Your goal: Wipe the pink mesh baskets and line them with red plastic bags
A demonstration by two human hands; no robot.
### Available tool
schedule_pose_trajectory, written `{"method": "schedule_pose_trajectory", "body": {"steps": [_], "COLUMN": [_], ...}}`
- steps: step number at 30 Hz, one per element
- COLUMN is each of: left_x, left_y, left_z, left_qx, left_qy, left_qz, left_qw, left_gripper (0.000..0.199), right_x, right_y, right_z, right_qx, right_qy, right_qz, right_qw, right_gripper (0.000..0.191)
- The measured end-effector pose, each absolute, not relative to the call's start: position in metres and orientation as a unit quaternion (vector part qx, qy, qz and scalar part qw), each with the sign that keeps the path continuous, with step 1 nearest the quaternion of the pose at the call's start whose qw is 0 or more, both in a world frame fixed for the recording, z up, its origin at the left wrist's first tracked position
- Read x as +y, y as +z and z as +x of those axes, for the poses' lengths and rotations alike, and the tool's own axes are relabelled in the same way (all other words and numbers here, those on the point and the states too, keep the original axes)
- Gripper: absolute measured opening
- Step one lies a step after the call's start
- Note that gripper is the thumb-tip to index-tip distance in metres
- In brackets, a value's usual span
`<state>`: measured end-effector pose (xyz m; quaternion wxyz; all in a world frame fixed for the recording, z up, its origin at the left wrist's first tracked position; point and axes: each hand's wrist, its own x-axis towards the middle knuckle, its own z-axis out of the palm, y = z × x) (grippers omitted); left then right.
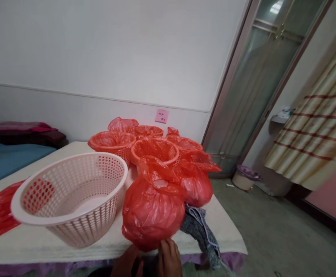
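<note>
Overlapping red bag point(153, 211) btm, R fingers point(168, 250) bent, L fingers point(128, 259) blurry, both cut off, can't tell grip/opening.

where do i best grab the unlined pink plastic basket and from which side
Probably by the near rim of the pink plastic basket, coming from the front. It stands upright, and the rim projects over an inward-tapering wall, giving a lip to hold; the bulging red plastic bag crowds its right side.
</note>
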<state>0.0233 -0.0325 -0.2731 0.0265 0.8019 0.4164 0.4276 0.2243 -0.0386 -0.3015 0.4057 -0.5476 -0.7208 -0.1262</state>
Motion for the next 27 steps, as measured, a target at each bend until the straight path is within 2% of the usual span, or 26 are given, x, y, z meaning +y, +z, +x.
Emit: {"method": "schedule_pose_trajectory", "body": {"steps": [4, 11, 16, 19, 23, 27], "left_x": [-0.024, -0.011, -0.01, -0.008, -0.004, 0.001], "left_y": [-0.283, -0.293, -0.276, -0.271, -0.279, -0.293], "left_z": [0.023, 0.028, 0.032, 0.035, 0.039, 0.042], "left_qx": [0.449, 0.582, 0.591, 0.603, 0.615, 0.622], "left_qy": [0.415, 0.409, 0.432, 0.463, 0.501, 0.523], "left_qz": [0.791, 0.698, 0.667, 0.634, 0.594, 0.57], "left_qw": [0.034, 0.082, 0.14, 0.147, 0.132, 0.12], "left_gripper": [0.039, 0.045, 0.034, 0.024, 0.028, 0.046], "right_x": [-0.025, -0.012, -0.027, -0.028, -0.004, 0.035], "right_y": [-0.274, -0.264, -0.267, -0.241, -0.185, -0.146], "right_z": [0.199, 0.166, 0.187, 0.198, 0.193, 0.168], "right_qx": [-0.73, -0.772, -0.743, -0.725, -0.75, -0.762], "right_qy": [-0.026, 0.025, 0.01, -0.05, -0.121, -0.076], "right_qz": [-0.595, -0.543, -0.5, -0.488, -0.506, -0.572], "right_qw": [0.335, 0.329, 0.445, 0.483, 0.407, 0.295], "right_gripper": [0.044, 0.044, 0.028, 0.034, 0.047, 0.047]}}
